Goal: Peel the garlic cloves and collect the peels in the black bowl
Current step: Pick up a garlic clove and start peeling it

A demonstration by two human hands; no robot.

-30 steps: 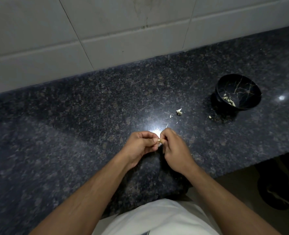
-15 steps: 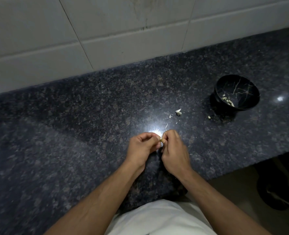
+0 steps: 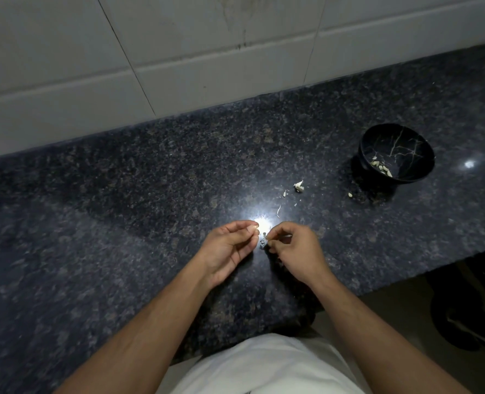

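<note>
Garlic clove (image 3: 253, 229) pinched in my left hand (image 3: 227, 248) fingertips over the counter (image 3: 122, 223); right hand (image 3: 295, 251) pinches a peel sliver — glare hides detail. Black bowl (image 3: 396, 156) sits well apart to the right — scraps could drop short, joining loose peels (image 3: 298, 186).

Left of my hands: I see bare granite counter (image 3: 93, 223), nothing standing on it.
Ahead: open counter up to the tiled wall (image 3: 178, 66), which closes off the far side.
Just past my fingertips: I see peel scraps (image 3: 298, 186) scattered flat, no barrier.
Right: the black bowl (image 3: 396, 156) is the only upright thing, well apart from my right hand (image 3: 295, 251); one scrap (image 3: 350, 195) lies by its base.
Near side: my forearms cross the counter edge.
</note>
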